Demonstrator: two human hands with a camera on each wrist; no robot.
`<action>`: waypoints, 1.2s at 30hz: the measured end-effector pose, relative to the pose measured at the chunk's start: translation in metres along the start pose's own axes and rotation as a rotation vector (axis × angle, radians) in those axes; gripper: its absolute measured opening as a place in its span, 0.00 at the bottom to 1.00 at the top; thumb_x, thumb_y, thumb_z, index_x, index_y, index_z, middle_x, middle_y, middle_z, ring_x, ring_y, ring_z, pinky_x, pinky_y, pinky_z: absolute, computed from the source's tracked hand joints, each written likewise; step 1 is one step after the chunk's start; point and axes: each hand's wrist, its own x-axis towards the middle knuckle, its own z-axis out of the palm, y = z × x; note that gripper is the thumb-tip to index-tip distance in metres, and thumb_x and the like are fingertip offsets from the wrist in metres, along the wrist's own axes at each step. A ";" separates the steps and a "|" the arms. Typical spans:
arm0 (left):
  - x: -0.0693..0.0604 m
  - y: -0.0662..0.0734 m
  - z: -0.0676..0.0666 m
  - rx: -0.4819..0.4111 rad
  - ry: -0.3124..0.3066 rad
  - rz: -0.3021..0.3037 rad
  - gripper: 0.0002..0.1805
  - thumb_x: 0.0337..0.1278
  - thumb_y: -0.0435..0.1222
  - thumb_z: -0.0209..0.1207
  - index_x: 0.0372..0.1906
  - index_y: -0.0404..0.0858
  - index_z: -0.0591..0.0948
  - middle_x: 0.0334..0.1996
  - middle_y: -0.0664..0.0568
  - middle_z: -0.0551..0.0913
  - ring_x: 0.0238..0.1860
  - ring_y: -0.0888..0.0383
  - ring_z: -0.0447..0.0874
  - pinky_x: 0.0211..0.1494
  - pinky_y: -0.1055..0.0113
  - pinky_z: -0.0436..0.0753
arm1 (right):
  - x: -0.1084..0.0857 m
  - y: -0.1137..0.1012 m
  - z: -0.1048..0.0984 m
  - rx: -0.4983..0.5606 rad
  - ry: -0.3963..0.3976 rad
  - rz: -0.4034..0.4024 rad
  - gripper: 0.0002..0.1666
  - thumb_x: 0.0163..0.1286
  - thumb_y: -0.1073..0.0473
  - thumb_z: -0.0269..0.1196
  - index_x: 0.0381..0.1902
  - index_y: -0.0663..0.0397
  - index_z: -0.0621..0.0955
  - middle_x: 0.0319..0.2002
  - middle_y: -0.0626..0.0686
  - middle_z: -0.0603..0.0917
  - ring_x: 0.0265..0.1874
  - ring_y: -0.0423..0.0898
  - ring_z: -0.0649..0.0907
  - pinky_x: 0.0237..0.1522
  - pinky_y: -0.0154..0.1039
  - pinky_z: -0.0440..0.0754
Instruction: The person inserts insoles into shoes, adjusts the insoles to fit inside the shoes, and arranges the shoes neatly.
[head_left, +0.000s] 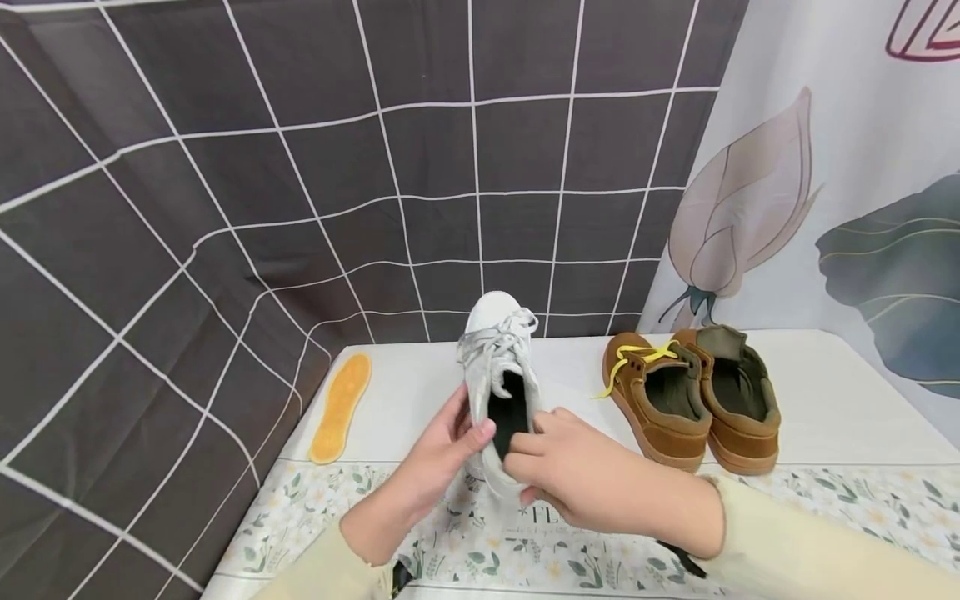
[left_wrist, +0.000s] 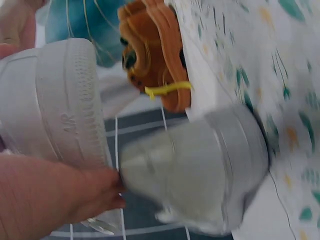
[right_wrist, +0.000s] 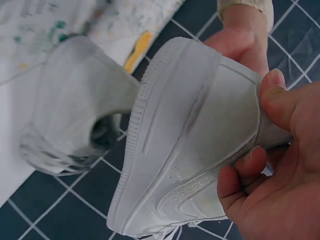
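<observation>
A white lace-up sneaker is held up by both hands, its dark opening towards me in the head view. My left hand grips its left side, the thumb on the collar. At the heel, my right hand pinches the collar; thumb and curled fingers show on it in the right wrist view. A second white sneaker rests on the table, apart from the held sneaker. In the head view the held one mostly hides it.
An orange-yellow insole lies at the table's left. A brown shoe with yellow laces stands at the right, beside another brown shoe. Behind the table hangs a dark checked cloth. Flowered cloth covers the near edge.
</observation>
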 end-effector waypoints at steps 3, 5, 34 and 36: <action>-0.002 0.001 0.013 0.020 -0.033 -0.046 0.48 0.73 0.42 0.56 0.80 0.36 0.36 0.80 0.39 0.46 0.79 0.45 0.49 0.78 0.53 0.57 | -0.017 -0.003 -0.004 0.029 0.020 -0.003 0.16 0.61 0.46 0.69 0.30 0.39 0.71 0.28 0.36 0.65 0.28 0.38 0.58 0.35 0.32 0.62; -0.003 0.004 0.022 0.038 -0.050 -0.062 0.47 0.74 0.42 0.55 0.80 0.36 0.37 0.80 0.38 0.47 0.78 0.44 0.51 0.77 0.53 0.61 | -0.026 -0.004 -0.007 0.047 0.033 -0.005 0.16 0.61 0.46 0.69 0.29 0.38 0.71 0.27 0.36 0.64 0.28 0.37 0.56 0.35 0.31 0.61; 0.003 -0.059 0.058 0.456 -0.027 -0.159 0.39 0.75 0.43 0.49 0.79 0.30 0.47 0.77 0.32 0.51 0.77 0.41 0.50 0.76 0.42 0.56 | -0.081 -0.003 0.065 0.236 -0.048 0.108 0.15 0.65 0.40 0.63 0.31 0.35 0.69 0.29 0.32 0.61 0.30 0.32 0.58 0.36 0.29 0.61; 0.004 -0.062 0.057 0.458 -0.022 -0.159 0.39 0.75 0.43 0.49 0.79 0.30 0.48 0.77 0.32 0.52 0.77 0.41 0.51 0.76 0.42 0.56 | -0.081 -0.001 0.065 0.261 -0.073 0.111 0.14 0.65 0.39 0.62 0.31 0.35 0.70 0.29 0.32 0.62 0.30 0.32 0.59 0.36 0.29 0.63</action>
